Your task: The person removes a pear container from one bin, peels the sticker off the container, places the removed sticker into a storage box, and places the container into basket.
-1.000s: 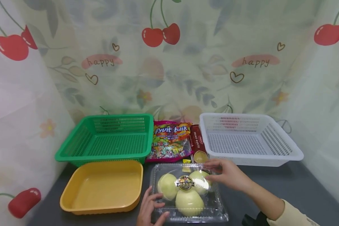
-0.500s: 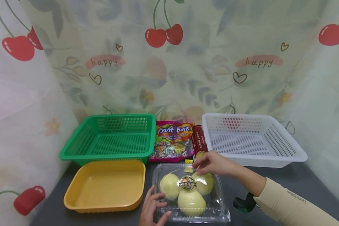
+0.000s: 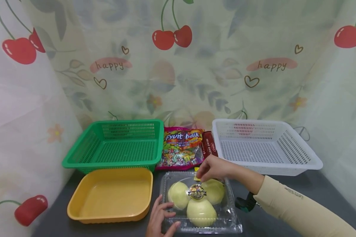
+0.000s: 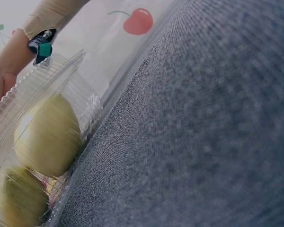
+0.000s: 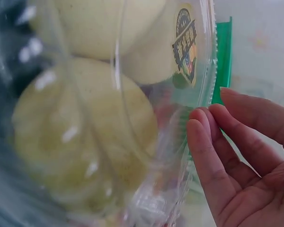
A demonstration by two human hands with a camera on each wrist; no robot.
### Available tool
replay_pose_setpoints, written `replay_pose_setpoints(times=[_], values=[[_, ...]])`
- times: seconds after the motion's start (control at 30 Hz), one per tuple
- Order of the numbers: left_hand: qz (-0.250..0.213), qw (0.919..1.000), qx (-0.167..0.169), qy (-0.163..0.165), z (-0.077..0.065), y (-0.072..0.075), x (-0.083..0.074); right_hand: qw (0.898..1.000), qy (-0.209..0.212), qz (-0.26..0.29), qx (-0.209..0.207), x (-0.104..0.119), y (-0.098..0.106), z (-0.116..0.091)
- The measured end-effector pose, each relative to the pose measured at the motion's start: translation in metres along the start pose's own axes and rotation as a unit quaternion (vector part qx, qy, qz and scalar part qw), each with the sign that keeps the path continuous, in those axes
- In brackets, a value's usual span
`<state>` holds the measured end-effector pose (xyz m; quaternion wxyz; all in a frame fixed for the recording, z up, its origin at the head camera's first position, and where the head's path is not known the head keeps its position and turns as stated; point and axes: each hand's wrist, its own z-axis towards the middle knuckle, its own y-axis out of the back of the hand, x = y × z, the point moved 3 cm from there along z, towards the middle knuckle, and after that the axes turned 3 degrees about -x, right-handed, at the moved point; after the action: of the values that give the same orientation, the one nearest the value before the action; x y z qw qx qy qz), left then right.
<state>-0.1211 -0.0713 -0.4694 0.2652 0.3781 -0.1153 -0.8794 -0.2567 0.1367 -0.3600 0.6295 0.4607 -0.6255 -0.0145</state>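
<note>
On the dark table [image 3: 323,186], the clear box [image 3: 226,214] seems light, so a one-sided push could slide it. The left hand [image 3: 160,217] lies spread at its near left corner; weak support there may cause tilting. The right hand [image 3: 214,167] bends its fingers loosely over the far edge, pinching nothing visible; hard pressing could dent the box. Then the fruits [image 3: 201,212] might bruise.

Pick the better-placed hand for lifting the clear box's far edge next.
Probably the right hand: it is right by the far edge of the clear box. The left hand is down by the near left corner, likelier suited to steadying.
</note>
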Motion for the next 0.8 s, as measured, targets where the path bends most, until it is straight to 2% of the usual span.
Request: replay_pose_setpoints(times=[0.2, 0.3, 0.6, 0.8], values=[[-0.001, 0.9999, -0.006, -0.014, -0.001, 0.000, 0.001, 1.000, 0.004, -0.006, 0.014, 0.003, -0.004, 0.006], [-0.003, 0.9999, -0.005, -0.009, -0.001, -0.001, 0.001, 1.000, 0.001, -0.013, 0.026, 0.003, -0.007, 0.009], [-0.007, 0.9997, -0.005, -0.025, 0.000, -0.001, 0.002, 0.998, -0.031, -0.020, 0.043, 0.003, -0.010, 0.014], [-0.006, 0.9996, -0.002, -0.027, -0.001, -0.001, 0.003, 0.997, -0.035, -0.025, 0.057, 0.003, -0.011, 0.017]])
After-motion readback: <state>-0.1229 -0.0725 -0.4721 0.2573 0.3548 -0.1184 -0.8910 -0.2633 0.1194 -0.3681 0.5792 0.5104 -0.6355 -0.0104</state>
